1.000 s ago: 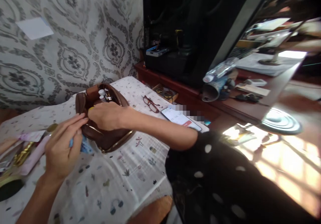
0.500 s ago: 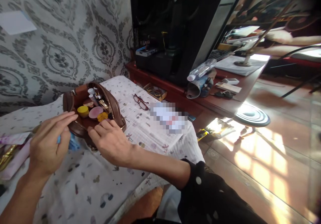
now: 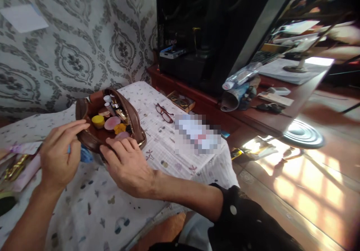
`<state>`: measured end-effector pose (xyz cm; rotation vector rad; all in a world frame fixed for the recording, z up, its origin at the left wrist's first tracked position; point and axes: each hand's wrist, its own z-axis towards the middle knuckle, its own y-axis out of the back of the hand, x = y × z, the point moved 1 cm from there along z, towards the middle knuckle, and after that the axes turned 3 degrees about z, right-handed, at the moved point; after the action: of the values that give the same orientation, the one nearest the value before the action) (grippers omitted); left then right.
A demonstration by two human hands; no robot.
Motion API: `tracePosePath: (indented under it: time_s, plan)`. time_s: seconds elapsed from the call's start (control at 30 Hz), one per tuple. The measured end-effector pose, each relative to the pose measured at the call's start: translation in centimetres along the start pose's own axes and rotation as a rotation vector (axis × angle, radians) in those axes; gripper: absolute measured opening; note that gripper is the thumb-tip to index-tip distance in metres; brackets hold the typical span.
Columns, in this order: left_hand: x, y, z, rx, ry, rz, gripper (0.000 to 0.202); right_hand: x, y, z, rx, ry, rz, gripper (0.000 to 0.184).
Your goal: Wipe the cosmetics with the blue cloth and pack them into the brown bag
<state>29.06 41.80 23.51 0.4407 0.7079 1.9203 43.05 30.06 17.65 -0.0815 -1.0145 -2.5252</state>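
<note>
A brown zip bag (image 3: 137, 125) lies gaping on the patterned cloth. Inside are a yellow-lidded pot (image 3: 98, 121), a round pink item (image 3: 112, 123), a yellow flower-shaped piece (image 3: 120, 128) and several small tubes (image 3: 108, 102). At the bag's left rim is my left hand (image 3: 60, 153), its fingers stretched out and the thumb apart. My right hand (image 3: 131, 166) has its curled fingers on the near rim; its fingertips are partly hidden. A crumpled blue item (image 3: 86, 154) shows between my hands, below the bag.
Glasses (image 3: 164, 113) lie right of the bag, before a blurred-out item (image 3: 198, 133). Pink and gold packages (image 3: 26, 166) are at far left. A dark cabinet (image 3: 202, 37) and a wooden desk (image 3: 287, 116) with a plastic bottle (image 3: 242, 75) stand beyond. A blurred person is at upper right.
The view has shifted, so things sit slightly further right. Beside my right fingers, another pinkish item now shows in the bag. Both hands stay at the bag's rim.
</note>
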Motion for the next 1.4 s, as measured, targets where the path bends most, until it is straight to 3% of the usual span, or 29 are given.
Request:
tracePosePath:
  time_s: [0.1,0.27,0.53,0.6,0.7,0.83,0.9,1.07,1.4]
  plan:
    - [0.2,-0.5,-0.5,-0.063,0.013,0.008,0.034,0.8,-0.4,0.2,-0.068,0.112,0.053,0.028]
    - [0.8,-1.1,-1.3,-0.094,0.037,0.001,0.034,1.8,-2.5,0.6,-0.021,0.271,0.147,0.022]
    - [0.9,-1.8,-2.0,-0.133,0.065,-0.007,0.035,1.1,-6.2,-1.0,0.295,0.477,0.287,0.024]
    - [0.9,-1.9,-2.0,-0.139,0.073,-0.010,0.035,0.9,-6.4,-1.3,0.321,0.487,0.322,0.023]
    - [0.8,-2.1,-2.1,-0.145,0.078,-0.009,0.035,0.5,-5.6,-1.2,0.193,0.435,0.394,0.022]
    - [0.9,-2.1,-2.3,-0.153,0.090,-0.016,0.035,-0.9,-3.0,0.2,-0.195,0.409,0.452,0.016]
    - [0.9,-2.0,-2.4,-0.140,0.093,-0.033,0.035,-1.8,-1.9,1.1,-0.306,0.329,0.398,0.019]
    - [0.9,-2.0,-2.4,-0.128,0.100,-0.063,0.036,-3.4,-1.4,2.6,-0.271,0.150,0.328,0.027]
    - [1.1,-2.0,-2.3,-0.121,0.087,-0.060,0.036,-3.7,-1.9,2.1,-0.232,0.274,0.302,0.020]
